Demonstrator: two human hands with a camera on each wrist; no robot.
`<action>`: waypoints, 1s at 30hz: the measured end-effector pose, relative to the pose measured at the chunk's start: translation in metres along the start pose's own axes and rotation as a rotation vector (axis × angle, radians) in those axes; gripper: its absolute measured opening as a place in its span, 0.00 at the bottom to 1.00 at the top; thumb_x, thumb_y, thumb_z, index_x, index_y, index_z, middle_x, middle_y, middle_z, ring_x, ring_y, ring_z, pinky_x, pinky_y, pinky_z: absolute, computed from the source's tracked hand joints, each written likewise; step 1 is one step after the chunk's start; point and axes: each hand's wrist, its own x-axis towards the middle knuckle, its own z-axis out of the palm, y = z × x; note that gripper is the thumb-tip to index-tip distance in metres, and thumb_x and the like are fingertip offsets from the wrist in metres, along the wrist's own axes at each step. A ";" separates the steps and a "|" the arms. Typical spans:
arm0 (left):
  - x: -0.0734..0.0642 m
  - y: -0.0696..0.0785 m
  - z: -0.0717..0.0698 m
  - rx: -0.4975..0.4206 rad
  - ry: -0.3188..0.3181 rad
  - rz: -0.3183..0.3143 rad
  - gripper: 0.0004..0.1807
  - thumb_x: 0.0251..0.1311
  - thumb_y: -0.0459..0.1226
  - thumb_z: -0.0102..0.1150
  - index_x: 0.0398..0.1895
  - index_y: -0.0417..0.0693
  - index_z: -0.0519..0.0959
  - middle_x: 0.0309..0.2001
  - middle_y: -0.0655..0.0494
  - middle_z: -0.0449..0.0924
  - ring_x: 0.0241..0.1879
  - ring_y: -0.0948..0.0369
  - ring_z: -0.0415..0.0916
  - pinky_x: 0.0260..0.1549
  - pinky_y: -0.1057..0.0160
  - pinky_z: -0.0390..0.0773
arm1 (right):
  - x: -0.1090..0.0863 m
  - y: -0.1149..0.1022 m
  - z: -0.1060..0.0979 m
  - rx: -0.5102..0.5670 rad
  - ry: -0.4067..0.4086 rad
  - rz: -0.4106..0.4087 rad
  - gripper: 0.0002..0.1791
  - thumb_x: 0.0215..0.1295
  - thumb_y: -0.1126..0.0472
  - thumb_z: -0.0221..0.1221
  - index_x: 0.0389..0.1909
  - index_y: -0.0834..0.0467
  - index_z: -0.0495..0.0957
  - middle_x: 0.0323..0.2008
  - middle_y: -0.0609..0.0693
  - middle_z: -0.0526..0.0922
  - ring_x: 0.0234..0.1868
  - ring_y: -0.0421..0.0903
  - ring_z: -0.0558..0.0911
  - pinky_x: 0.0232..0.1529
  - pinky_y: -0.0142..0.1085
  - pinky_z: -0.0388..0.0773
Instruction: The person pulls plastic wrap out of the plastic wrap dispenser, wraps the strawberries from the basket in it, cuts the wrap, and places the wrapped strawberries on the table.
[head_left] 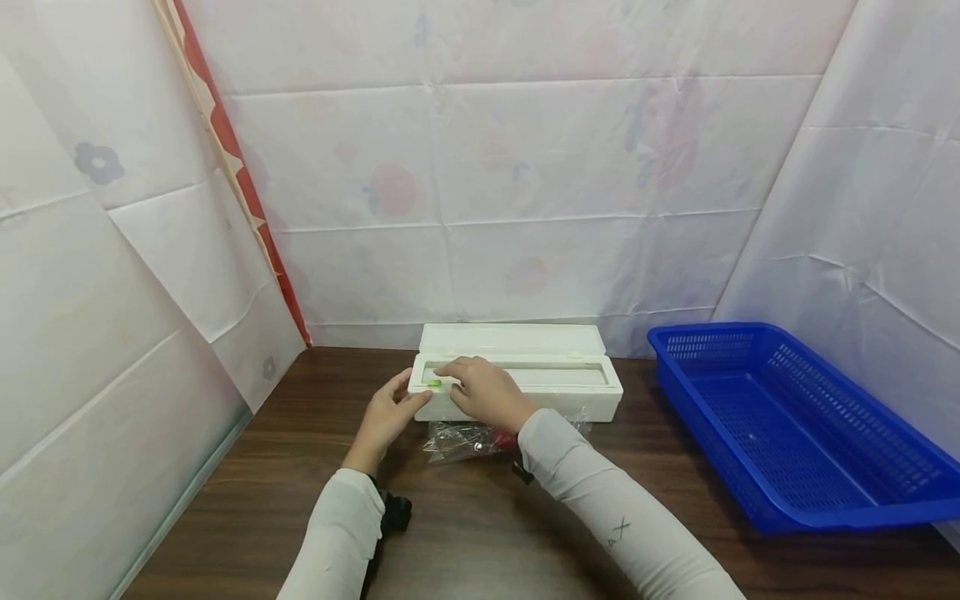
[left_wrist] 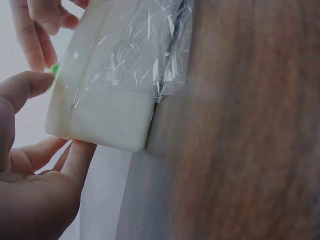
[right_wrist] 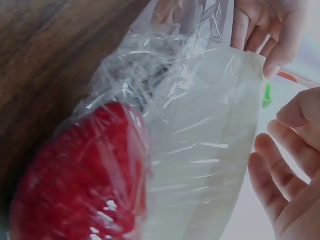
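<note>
A long white box (head_left: 517, 403) with its lid (head_left: 512, 339) raised at the back sits toward the back of the table. My left hand (head_left: 386, 418) grips its left end, thumb on the top front edge and fingers against the end. Beside that thumb a small green piece (head_left: 434, 383) shows on the top of the box. My right hand (head_left: 491, 392) hovers over the left part of the top, its fingertips close to the green piece; whether they touch it I cannot tell. Nothing shows between its loosely bent fingers (right_wrist: 272, 162).
Clear crinkled plastic (head_left: 453, 440) lies along the box's front, with a red rounded thing (right_wrist: 85, 175) inside or under it. To the right stands a blue perforated basket (head_left: 723, 450). Patterned white sheets (head_left: 525, 167) hang behind and at both sides.
</note>
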 end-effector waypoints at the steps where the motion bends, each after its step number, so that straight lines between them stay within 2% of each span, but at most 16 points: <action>1: 0.000 0.000 0.000 -0.001 0.000 0.003 0.40 0.55 0.52 0.62 0.69 0.52 0.59 0.65 0.46 0.63 0.63 0.50 0.60 0.58 0.47 0.68 | 0.001 0.000 0.000 0.006 0.003 0.000 0.18 0.63 0.62 0.52 0.54 0.51 0.77 0.50 0.46 0.81 0.38 0.39 0.76 0.31 0.32 0.77; 5: 0.000 0.001 0.001 0.010 0.002 0.000 0.40 0.56 0.52 0.61 0.69 0.52 0.58 0.66 0.46 0.62 0.63 0.50 0.60 0.58 0.47 0.68 | 0.006 0.000 0.002 0.035 0.014 -0.001 0.15 0.66 0.59 0.54 0.51 0.53 0.79 0.46 0.47 0.84 0.39 0.39 0.76 0.39 0.34 0.79; 11: 0.000 0.001 0.002 0.024 0.009 -0.003 0.39 0.56 0.51 0.61 0.69 0.51 0.59 0.66 0.44 0.62 0.62 0.49 0.60 0.57 0.48 0.70 | 0.010 -0.004 0.005 0.067 0.008 0.005 0.11 0.66 0.59 0.56 0.45 0.54 0.82 0.41 0.46 0.85 0.38 0.39 0.78 0.42 0.34 0.79; 22: 0.003 -0.001 0.001 0.032 0.016 -0.006 0.39 0.57 0.49 0.61 0.69 0.50 0.58 0.64 0.43 0.64 0.62 0.50 0.61 0.57 0.50 0.70 | 0.015 -0.007 0.003 0.098 0.006 0.031 0.09 0.64 0.62 0.57 0.40 0.55 0.84 0.37 0.47 0.86 0.36 0.36 0.79 0.40 0.30 0.79; 30: 0.002 -0.001 0.001 0.035 0.021 -0.003 0.39 0.57 0.48 0.61 0.69 0.49 0.58 0.64 0.43 0.64 0.62 0.51 0.62 0.57 0.52 0.71 | 0.018 -0.006 0.009 0.128 0.006 0.057 0.09 0.65 0.62 0.57 0.40 0.54 0.85 0.36 0.46 0.85 0.33 0.34 0.78 0.36 0.28 0.79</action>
